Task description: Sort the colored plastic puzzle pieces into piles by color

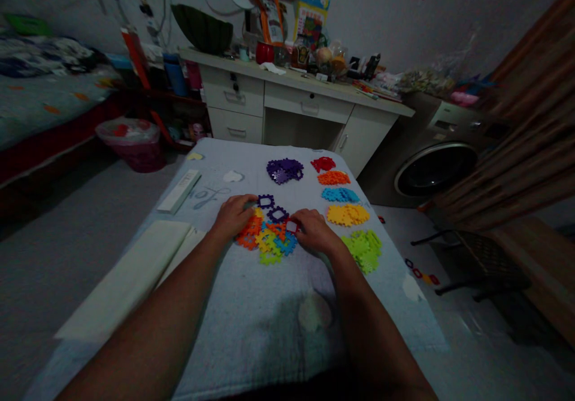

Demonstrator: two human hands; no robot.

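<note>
A mixed heap of toothed plastic building pieces lies on the cloth-covered table, with orange (248, 233), lime green (268, 242) and blue (287, 244) ones overlapping. Two purple square frames (278, 214) lie at its far side. My left hand (233, 215) is at the heap's left edge, thumb and fingers apart, fingertips beside the farther purple frame. On the right, my right hand (312, 230) has its fingers closed at the edge of a red square frame (292, 227); its fingertips are partly hidden.
Sorted piles stand beyond and to the right: purple (285, 170), red (323, 164), orange (333, 178), blue (340, 195), yellow (348, 215) and green (363, 250). A long white box (179, 191) and a pale folded pad (130, 281) lie left. A desk (309, 99) stands behind.
</note>
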